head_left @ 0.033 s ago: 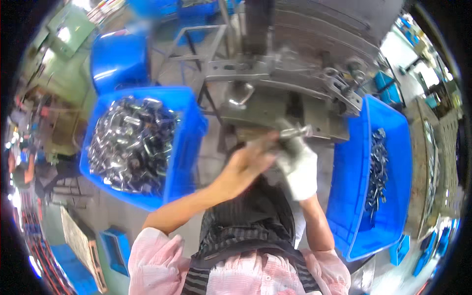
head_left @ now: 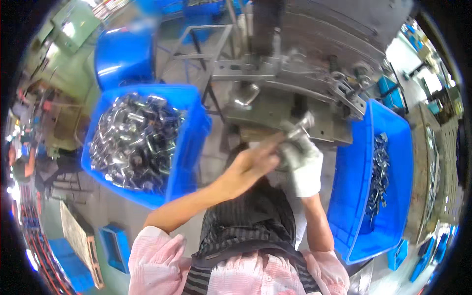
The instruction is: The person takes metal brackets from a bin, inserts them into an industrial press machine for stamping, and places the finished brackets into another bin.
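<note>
One left hand (head_left: 251, 163), one right hand (head_left: 306, 169), one metal part (head_left: 301, 126) — can't tell either grip

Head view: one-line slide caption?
Left hand and white-gloved right hand at a shiny metal part, between two blue bins of metal pieces.

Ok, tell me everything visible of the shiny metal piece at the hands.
The metal piece is small, silvery and elongated, apparently wider at its far end. It slants up rightward, before the machine. The bare left hand is at its lower end, the gloved right hand just beneath. Blur hides the exact grip and finer detail.
</note>
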Action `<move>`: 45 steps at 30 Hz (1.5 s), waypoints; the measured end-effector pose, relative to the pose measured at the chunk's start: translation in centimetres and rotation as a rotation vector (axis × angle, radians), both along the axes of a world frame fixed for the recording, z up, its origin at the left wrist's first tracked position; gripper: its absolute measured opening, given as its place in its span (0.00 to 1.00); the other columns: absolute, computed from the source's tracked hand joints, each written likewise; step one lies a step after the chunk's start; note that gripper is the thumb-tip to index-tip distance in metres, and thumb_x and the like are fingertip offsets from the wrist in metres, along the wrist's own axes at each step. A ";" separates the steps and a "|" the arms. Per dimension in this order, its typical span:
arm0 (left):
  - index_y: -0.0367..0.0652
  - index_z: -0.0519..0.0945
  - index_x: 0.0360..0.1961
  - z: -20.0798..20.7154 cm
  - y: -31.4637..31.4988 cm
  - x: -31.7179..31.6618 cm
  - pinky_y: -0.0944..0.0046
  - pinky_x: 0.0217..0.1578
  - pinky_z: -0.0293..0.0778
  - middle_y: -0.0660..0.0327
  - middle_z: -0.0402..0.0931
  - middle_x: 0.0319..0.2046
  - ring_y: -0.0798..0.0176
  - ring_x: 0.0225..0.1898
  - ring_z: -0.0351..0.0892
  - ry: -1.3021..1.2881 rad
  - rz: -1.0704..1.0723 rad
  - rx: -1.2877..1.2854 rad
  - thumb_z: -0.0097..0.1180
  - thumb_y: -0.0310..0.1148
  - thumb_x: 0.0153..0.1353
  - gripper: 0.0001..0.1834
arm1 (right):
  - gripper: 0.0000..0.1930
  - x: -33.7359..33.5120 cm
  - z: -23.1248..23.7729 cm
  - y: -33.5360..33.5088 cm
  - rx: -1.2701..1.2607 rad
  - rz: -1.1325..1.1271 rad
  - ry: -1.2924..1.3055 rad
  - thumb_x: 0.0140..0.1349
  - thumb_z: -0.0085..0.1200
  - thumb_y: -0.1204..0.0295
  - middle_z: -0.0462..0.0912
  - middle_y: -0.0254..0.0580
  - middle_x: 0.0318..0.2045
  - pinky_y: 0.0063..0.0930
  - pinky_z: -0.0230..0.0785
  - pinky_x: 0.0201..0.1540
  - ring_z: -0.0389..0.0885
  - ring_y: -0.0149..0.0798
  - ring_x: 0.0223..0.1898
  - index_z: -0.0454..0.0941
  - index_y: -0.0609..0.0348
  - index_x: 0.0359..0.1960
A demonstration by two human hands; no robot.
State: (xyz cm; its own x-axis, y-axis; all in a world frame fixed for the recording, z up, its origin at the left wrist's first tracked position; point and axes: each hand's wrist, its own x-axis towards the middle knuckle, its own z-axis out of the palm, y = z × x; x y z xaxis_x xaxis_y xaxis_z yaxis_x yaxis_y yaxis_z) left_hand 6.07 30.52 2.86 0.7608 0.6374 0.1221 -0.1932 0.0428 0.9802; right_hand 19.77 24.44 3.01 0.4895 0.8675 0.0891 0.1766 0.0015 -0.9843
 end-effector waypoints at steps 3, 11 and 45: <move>0.32 0.70 0.51 1.0 2.5 -3.7 0.68 0.47 0.69 0.54 0.73 0.48 0.64 0.47 0.74 0.128 -0.115 0.179 0.48 0.28 0.61 0.17 | 0.11 1.4 -1.7 0.9 0.163 0.049 0.174 0.56 0.52 0.78 0.81 0.38 0.31 0.19 0.70 0.36 0.77 0.27 0.30 0.76 0.63 0.42; 0.36 0.78 0.36 -15.1 18.1 -21.2 0.56 0.31 0.72 0.48 0.78 0.28 0.48 0.28 0.78 1.038 0.699 1.131 0.50 0.28 0.55 0.09 | 0.08 6.9 -3.3 5.3 0.152 -0.119 0.153 0.57 0.54 0.76 0.81 0.38 0.30 0.19 0.68 0.33 0.77 0.25 0.29 0.76 0.68 0.36; 0.35 0.73 0.43 -0.8 7.3 -12.1 0.70 0.30 0.75 0.56 0.77 0.35 0.66 0.32 0.78 0.380 0.571 0.004 0.50 0.29 0.56 0.13 | 0.08 11.5 -4.1 1.6 0.177 -0.439 -0.470 0.51 0.59 0.73 0.80 0.38 0.25 0.24 0.67 0.32 0.73 0.26 0.27 0.79 0.64 0.32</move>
State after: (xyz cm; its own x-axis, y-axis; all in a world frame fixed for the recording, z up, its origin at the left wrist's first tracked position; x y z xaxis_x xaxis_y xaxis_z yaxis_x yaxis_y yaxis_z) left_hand -6.01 37.78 2.07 0.2960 0.9515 -0.0836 0.1732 0.0326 0.9843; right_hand 31.28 26.09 -1.11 0.6680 0.5496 0.5017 0.6079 -0.0142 -0.7939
